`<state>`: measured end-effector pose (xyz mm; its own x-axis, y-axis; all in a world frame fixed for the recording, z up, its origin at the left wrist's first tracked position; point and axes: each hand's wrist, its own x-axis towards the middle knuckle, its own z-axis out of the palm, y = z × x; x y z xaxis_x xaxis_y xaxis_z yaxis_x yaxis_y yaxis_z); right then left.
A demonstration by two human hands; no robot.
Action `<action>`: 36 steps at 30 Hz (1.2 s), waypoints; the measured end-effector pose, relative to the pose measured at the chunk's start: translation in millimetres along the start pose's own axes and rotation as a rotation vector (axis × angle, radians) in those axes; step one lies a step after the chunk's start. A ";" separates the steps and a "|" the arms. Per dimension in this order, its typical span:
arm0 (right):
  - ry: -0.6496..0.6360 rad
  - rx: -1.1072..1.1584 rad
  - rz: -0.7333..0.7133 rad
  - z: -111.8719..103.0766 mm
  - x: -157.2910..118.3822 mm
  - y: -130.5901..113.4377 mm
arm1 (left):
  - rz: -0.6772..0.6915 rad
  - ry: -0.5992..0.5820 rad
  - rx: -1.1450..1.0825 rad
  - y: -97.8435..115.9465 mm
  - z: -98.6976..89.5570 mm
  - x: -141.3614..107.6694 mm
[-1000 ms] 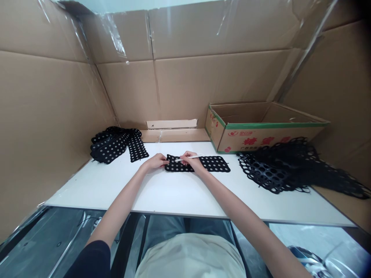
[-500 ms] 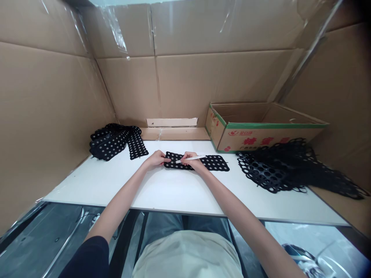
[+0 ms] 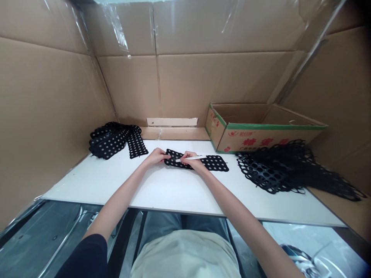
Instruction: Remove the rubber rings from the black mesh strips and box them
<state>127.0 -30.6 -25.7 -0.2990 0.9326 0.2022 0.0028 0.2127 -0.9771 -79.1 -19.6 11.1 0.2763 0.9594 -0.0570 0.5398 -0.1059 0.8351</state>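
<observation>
A black strip with pale round dots (image 3: pixel 216 163) lies across the white table in front of me. My left hand (image 3: pixel 159 156) pinches its left end between thumb and fingers. Above the strip's left half, my right hand (image 3: pixel 191 158) holds a slim white pen (image 3: pixel 198 157), its tip pointing left onto the strip. Part of the strip is hidden beneath my right hand. A heap of similar dotted black fabric (image 3: pixel 108 143) sits at the back left, one flat end trailing toward the middle.
Black fabric with large holes (image 3: pixel 272 170) is heaped on the right, its tail over the table's right edge. Behind it stands an open cardboard box (image 3: pixel 261 137) with green edging. Tall cardboard walls (image 3: pixel 203 85) enclose the white table (image 3: pixel 174 193) at the back and sides.
The left end of the strip has shifted up slightly, along with my left hand. My right hand and the pen have hardly moved.
</observation>
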 end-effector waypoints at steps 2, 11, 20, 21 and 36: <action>-0.012 0.007 -0.006 0.1 -1.0 -0.4 | 0.017 0.054 -0.094 2.6 4.9 0.8; -0.047 -0.077 -0.032 5.5 0.3 5.7 | 0.072 0.133 -0.239 10.3 21.7 -0.4; 0.024 -0.281 -0.105 16.9 0.9 6.2 | 0.231 0.017 -0.153 15.7 22.2 -13.8; 0.037 -0.311 -0.115 18.2 0.9 5.6 | 0.233 0.001 -0.149 14.2 22.0 -13.5; 0.107 -0.060 -0.007 18.4 10.1 7.8 | 0.151 -0.062 0.227 -4.0 7.6 -2.2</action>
<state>106.5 -24.8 -32.5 -0.1955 0.9563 0.2176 0.0597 0.2331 -0.9706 -75.9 -23.3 3.8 0.4116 0.9112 0.0191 0.6512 -0.3087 0.6933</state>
